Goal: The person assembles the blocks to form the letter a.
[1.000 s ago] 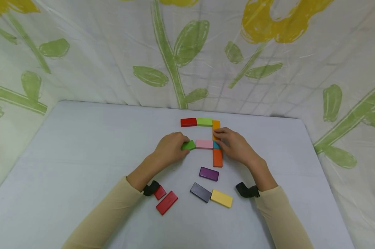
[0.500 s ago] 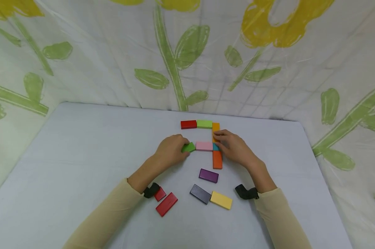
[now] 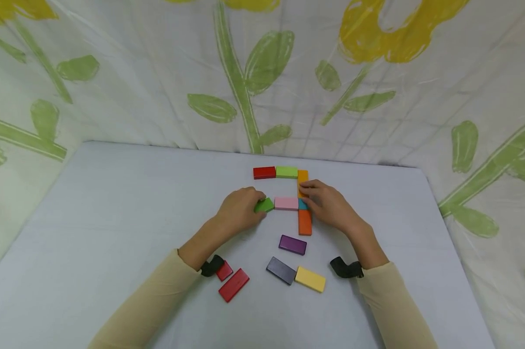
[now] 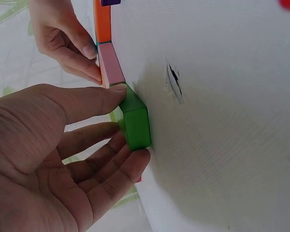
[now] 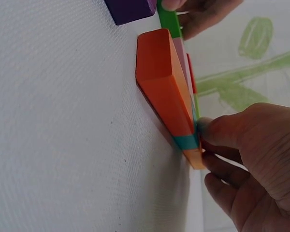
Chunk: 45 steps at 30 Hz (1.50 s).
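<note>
My left hand (image 3: 241, 209) pinches a green block (image 4: 137, 121) between thumb and fingers, seen closely in the left wrist view. One end of that block meets a pink block (image 3: 286, 203), which runs right to a small teal block (image 3: 302, 204). Thumb and fingertips of my right hand (image 3: 330, 206) touch the teal block and the yellow-orange block (image 3: 302, 177) beyond it, without wrapping round either. On the near side of the teal block lies an orange block (image 5: 162, 82), in line with it. A lime block (image 3: 286, 172) and a red block (image 3: 264, 173) extend left from the far end.
Nearer the body lie a purple block (image 3: 293, 245), a dark grey block (image 3: 281, 270) and a yellow block (image 3: 310, 279). Two more red blocks, the larger red block (image 3: 234, 285) among them, lie by the left wrist. A flowered curtain (image 3: 158, 72) hangs behind the white table (image 3: 136, 194).
</note>
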{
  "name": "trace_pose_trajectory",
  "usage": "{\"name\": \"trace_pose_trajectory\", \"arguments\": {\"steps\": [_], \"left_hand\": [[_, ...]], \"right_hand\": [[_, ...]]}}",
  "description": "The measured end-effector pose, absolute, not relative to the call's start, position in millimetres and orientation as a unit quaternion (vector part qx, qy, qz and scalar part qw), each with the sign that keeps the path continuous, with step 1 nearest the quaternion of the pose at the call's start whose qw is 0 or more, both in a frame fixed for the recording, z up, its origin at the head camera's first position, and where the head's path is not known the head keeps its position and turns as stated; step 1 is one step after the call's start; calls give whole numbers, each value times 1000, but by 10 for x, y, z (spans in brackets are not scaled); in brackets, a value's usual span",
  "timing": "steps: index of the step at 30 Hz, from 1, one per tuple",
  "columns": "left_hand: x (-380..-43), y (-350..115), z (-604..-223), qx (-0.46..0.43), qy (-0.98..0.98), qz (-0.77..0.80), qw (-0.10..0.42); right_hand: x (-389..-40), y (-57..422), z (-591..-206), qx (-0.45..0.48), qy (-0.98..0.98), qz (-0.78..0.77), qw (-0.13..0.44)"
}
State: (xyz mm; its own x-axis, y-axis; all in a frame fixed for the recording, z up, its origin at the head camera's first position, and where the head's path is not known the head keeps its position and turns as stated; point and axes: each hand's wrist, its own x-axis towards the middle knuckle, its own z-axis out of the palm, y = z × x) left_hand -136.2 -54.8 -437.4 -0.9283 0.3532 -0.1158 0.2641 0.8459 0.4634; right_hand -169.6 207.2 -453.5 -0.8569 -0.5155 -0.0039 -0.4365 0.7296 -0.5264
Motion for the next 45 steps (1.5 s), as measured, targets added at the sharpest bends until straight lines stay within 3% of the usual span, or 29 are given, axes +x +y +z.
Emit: {"name": "trace_pose_trajectory", "arguments": {"steps": [12,30,45], "left_hand": [[-1303,-544,-4393,160,953,238,95],[-899,-757,-4290,192,959,206,28],[-462,-970,-4285,218,945,235,67]], "right_hand": [[-1671,2085,-4559,-255,928,-259,78],[-1727,2080,-4521,-260,927,-260,74],[-1713,2060,-4524,-262,924,-269,76]]}}
